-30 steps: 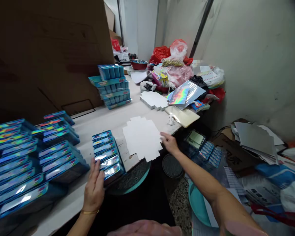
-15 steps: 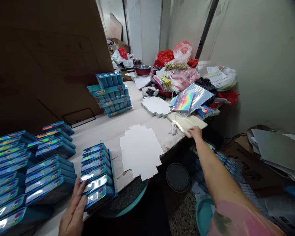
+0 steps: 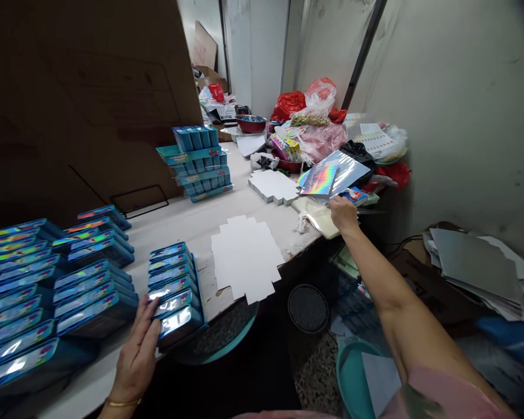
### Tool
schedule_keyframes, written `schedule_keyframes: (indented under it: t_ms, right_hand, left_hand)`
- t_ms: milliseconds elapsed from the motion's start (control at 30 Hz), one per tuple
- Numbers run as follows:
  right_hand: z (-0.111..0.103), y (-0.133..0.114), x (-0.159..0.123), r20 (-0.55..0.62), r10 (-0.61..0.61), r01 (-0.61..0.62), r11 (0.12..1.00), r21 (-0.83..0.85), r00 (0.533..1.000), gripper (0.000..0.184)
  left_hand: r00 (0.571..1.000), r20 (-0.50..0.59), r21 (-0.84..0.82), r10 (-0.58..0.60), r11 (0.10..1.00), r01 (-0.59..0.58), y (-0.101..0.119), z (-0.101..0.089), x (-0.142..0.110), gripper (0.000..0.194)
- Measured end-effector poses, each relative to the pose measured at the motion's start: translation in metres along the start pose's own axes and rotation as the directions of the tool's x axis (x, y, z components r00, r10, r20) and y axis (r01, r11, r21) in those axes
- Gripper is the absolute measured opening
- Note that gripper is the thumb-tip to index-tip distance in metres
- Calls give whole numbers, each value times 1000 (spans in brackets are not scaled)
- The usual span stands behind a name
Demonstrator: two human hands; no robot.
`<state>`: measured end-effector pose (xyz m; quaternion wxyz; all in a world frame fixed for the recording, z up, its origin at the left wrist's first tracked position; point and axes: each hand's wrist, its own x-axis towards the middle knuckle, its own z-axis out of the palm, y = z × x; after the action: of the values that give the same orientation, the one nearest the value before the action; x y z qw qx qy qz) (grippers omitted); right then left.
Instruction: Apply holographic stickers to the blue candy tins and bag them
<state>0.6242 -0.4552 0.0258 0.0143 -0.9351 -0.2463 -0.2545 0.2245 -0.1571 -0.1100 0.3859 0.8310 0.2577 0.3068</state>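
My left hand (image 3: 137,352) lies with fingers outstretched along the left side of a row of shiny blue boxes (image 3: 174,285). These stand packed upright in a blue display tray, its side panel facing right. Across the table, my right hand (image 3: 343,213) is closed at the stack of cream-tinted clear plastic sheets (image 3: 323,224), its fingertips pinching a plastic sheet, partly hidden by the hand. Between the hands lies a flat white cardboard blank (image 3: 247,256) with a stepped outline, slightly over the table's front edge.
More blue boxes (image 3: 91,299) stand in rows at the left. Filled display trays (image 3: 198,166) are stacked behind. A pile of white blanks (image 3: 273,185), holographic sheets (image 3: 321,177) and plastic bags (image 3: 323,139) crowd the back right. A teal basin (image 3: 347,378) sits below.
My right hand has moved from the near corner of the plastic sheets up toward their far side. My left hand stays against the boxes. The view has shifted slightly.
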Motion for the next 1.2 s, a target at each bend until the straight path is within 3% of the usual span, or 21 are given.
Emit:
schedule_keyframes:
  t_ms: [67,133,200,233,300,367,400,433,533,600,700,800,867,900,967,1000,1067,1133,1200]
  right_hand:
    - [-29,-7,-6,-2,42,-42,996,74,999,22]
    - [-58,-29,-24,-44,18,-8,976,219,999,20]
    - [-85,-71,-56,-48,-158,164,899,406,986,19]
    - [-97,-96,-75,-48,-290,274,821,500,956,19]
    - [-119,-146,-118,-83,-559,470,597,650,825,20]
    - [-139,-183,-156,-143,-679,530,406,744,721,20]
    - [-147,-194,-171,-160,-699,526,347,777,697,19]
    - [-153,-200,-181,-165,-697,502,311,807,697,16]
    - [-162,-200,-194,-85,-681,386,304,871,727,14]
    - [-162,-195,-197,-17,-712,333,307,892,702,13]
    - [-158,-196,-203,36,-758,309,308,900,651,18]
    - [-156,-208,-212,36,-734,365,380,850,679,15]
    - [-159,-217,-218,22,-723,394,402,827,691,16]
    - [-162,-221,-221,12,-745,405,376,834,667,17]
    - [-169,-226,-226,-35,-817,436,271,858,576,19]
    - [-172,-228,-228,-63,-843,462,228,857,534,20]
    - [-172,-234,-228,-97,-853,527,223,820,512,26]
    - [-166,-241,-224,-98,-812,576,317,754,576,32]
    - [-159,-248,-217,-89,-768,582,398,709,634,35]
  left_hand:
    - [994,-31,116,109,988,-105,7,0,0,46]
    - [959,-97,239,265,942,-236,26,2,-2,48]
    - [902,-107,274,418,885,-377,57,3,-9,51]
    - [876,-82,260,474,859,-441,74,3,-14,53]
    - [839,0,237,544,815,-528,107,2,-22,57]
    - [811,115,175,574,792,-585,132,-4,-29,49]
    - [797,163,109,581,793,-600,140,-9,-31,37]
    - [806,171,43,567,813,-581,146,-16,-34,26]
    - [885,182,-128,429,902,-411,152,-41,-45,23]
    - [905,286,-244,316,937,-250,152,-59,-56,21]
    - [814,523,-320,255,943,-89,151,-83,-68,26]
    - [788,566,-258,242,960,-109,152,-103,-72,36]
    - [762,599,-237,244,964,-123,155,-115,-75,29]
    - [725,643,-240,248,964,-117,156,-120,-76,24]
    - [639,721,-246,269,961,-127,155,-128,-80,24]
    - [629,723,-241,285,958,-157,153,-131,-82,24]
    - [697,642,-181,319,947,-266,142,-133,-82,23]
    - [791,498,-69,356,925,-374,129,-131,-78,21]
    - [849,363,47,383,903,-428,119,-126,-71,20]
